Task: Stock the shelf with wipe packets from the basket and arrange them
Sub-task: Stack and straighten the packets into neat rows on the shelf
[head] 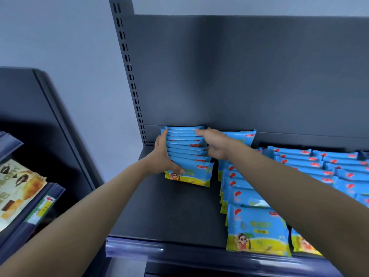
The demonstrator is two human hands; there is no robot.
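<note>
Centre frame: a short row of wipe packets is clamped between two hands at the back-left corner of the shelf. The left hand is laid along the row's L ends, fingers straight toward the back, thumb hooked across the face of the front packet. The right hand is curled over the R ends, fingertips set on the top edges of the rearmost pkts. The pkts are stood on edge, faces to the camera. The row's long axis runs front-to-back, away from the viewer, w/ its rear at or close to the back panel. The row is flanked on both sides; neither hand is clearly nearer. Bare shelf is left in front of it, down to the price rail, so a pull forward to level it w/ its neighbours, judged the likely next move, would be made along that axis toward lower frame. To the right, filled rows reach the shelf front. The basket is not in view. A slotted upright is seen above left, snack bags at far left.
</note>
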